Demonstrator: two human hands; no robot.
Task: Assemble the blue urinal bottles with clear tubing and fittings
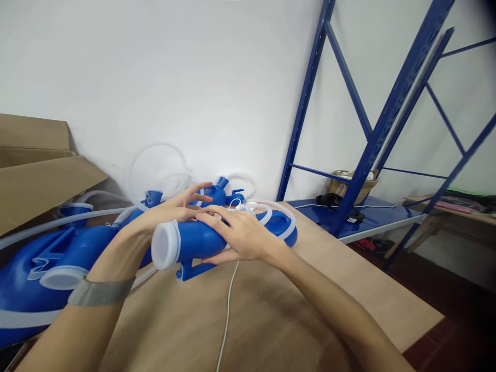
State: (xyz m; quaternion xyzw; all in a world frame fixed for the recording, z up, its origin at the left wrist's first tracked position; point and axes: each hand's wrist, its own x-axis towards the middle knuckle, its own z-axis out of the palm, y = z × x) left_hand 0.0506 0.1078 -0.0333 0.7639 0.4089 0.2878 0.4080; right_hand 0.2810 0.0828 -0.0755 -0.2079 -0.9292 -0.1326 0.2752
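Note:
A blue plastic urinal bottle (199,239) with a translucent white cap (166,246) lies on its side, its neck towards me and its handle pointing down. My right hand (244,232) is wrapped around the neck from the right, thumb below and fingers on top. Above the far side of that neck, my left hand (178,209) has its fingers stretched and spread. Its fingertips are close to the right fingers; whether they touch the bottle is unclear. Clear tubing (289,214) loops over the rounded blue body (277,225) beyond my right hand.
More blue urinal bottles (23,268) with looped tubes crowd the left and back of the brown tabletop (310,305). A white cable (228,310) runs towards me. An opened cardboard box (46,170) stands left. Blue metal shelving (360,170) stands at right, past the table edge.

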